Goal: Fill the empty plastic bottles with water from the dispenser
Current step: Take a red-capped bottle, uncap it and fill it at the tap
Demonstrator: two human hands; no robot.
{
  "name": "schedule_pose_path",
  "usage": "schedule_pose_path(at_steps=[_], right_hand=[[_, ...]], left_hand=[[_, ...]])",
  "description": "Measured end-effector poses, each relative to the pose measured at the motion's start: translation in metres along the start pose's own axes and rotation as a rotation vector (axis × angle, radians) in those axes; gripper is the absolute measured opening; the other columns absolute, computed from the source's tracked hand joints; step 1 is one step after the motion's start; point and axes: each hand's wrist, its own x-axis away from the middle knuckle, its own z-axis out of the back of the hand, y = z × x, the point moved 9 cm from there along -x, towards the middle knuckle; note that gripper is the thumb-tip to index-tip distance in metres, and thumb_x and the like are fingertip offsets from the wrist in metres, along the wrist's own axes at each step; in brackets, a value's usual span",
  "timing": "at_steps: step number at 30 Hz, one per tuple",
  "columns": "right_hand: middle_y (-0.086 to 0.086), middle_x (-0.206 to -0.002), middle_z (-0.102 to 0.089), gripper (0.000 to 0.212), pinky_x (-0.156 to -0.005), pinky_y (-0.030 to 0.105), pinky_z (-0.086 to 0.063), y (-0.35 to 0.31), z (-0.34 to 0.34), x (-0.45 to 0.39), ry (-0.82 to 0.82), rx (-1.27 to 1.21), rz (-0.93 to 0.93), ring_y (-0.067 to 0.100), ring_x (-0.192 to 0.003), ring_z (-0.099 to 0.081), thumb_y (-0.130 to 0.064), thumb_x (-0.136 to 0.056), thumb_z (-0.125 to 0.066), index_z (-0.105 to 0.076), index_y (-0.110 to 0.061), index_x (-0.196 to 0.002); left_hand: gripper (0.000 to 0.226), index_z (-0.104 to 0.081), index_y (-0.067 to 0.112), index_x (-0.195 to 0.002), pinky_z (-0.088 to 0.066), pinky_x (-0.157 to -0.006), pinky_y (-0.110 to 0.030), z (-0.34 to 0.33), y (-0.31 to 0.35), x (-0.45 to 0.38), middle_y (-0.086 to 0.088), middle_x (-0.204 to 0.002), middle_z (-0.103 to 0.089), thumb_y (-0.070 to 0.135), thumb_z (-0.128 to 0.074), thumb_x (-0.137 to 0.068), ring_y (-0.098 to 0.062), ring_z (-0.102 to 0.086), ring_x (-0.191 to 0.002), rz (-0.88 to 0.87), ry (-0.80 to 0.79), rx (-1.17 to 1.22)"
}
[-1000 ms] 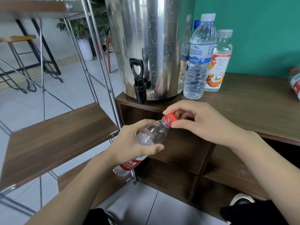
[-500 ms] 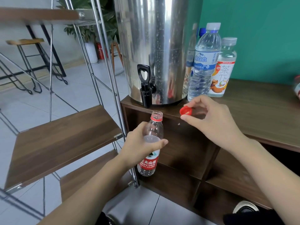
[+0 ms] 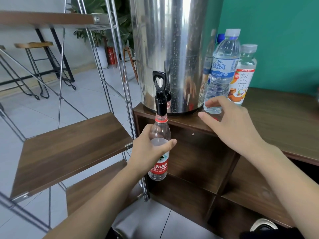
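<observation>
now: left hand (image 3: 149, 149) wrapped round the middle of the uncapped bottle (image 3: 159, 149), thumb across the front, bottle upright with its open mouth directly under and touching the black spout of the tap (image 3: 161, 100). tap sits at the foot of the steel dispenser (image 3: 170, 54); lever stands upright, no stream visible, bottle looks empty. right hand (image 3: 229, 123), just right of the tap over the cabinet top (image 3: 279, 118), fingers loosely spread, gripping nothing that shows.

step judged: bottle positioned, filling not started. next move calls for the right hand to reach the lever and work it while the left keeps the mouth centred.

unclear: a red speck under the right palm, possibly the cap; cannot confirm. clear bottles (image 3: 222, 69) right of the dispenser: fill levels hard to read.
</observation>
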Motion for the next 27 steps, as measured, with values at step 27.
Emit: schedule_pose_path(at_steps=[27], right_hand=[[0.007,-0.096,-0.065,0.027,-0.078,0.03,-0.053,-0.151,-0.02,-0.001,0.139,0.101,0.919,0.019,-0.091,-0.057,-0.025,-0.096,-0.068,-0.077,-0.006,-0.112]], left_hand=[[0.046,-0.058,0.033,-0.115,-0.055,-0.085,-0.022,-0.008,0.001,-0.003,0.013,-0.104,-0.073,0.035,-0.088,-0.081,-0.001,-0.069,-0.097,-0.035,0.103,0.148]])
